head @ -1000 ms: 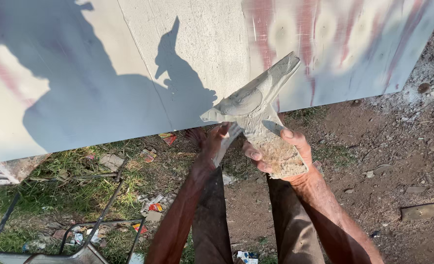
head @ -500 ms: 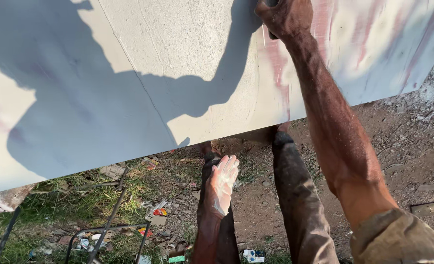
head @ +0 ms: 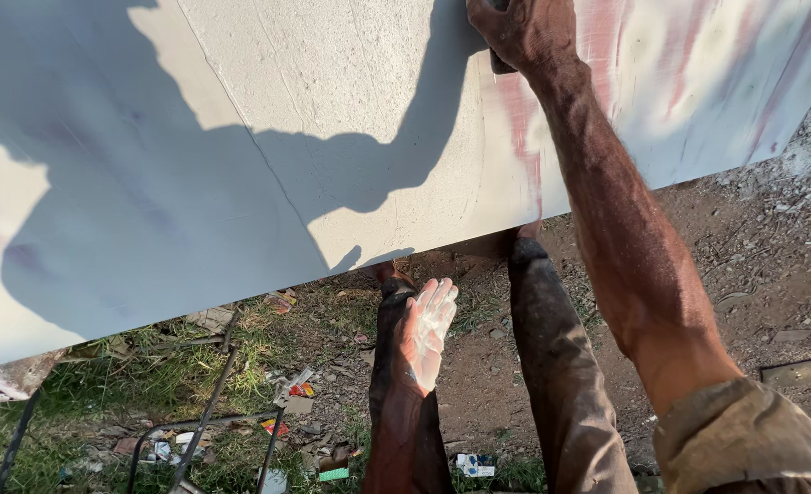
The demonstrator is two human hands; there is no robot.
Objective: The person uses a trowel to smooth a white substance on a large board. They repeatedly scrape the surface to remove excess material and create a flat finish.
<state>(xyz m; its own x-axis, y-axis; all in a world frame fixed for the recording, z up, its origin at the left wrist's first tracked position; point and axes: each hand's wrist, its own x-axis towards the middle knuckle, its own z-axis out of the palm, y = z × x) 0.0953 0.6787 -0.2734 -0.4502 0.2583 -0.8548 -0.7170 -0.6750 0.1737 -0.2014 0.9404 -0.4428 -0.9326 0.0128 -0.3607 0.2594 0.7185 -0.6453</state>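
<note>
My right hand point(head: 524, 32) is raised against the pale plastered wall point(head: 241, 137), fingers closed around a putty blade point(head: 501, 64); only a dark edge of the blade shows under the hand. Pink streaks point(head: 524, 128) run down the wall below that hand. My left hand point(head: 426, 331) hangs low in front of my legs, palm up and fingers spread, coated with white putty and holding nothing. My shadow falls across the left part of the wall.
My two legs point(head: 552, 366) stand on bare brown dirt point(head: 771, 274) at the wall's foot. To the left lie grass, scattered litter point(head: 291, 393) and thin dark rods point(head: 204, 421). Gravel lies at the far right.
Both hands were together at the blade, loaded with putty. My right hand then went up to the wall with it, and my left hand dropped down, open.
</note>
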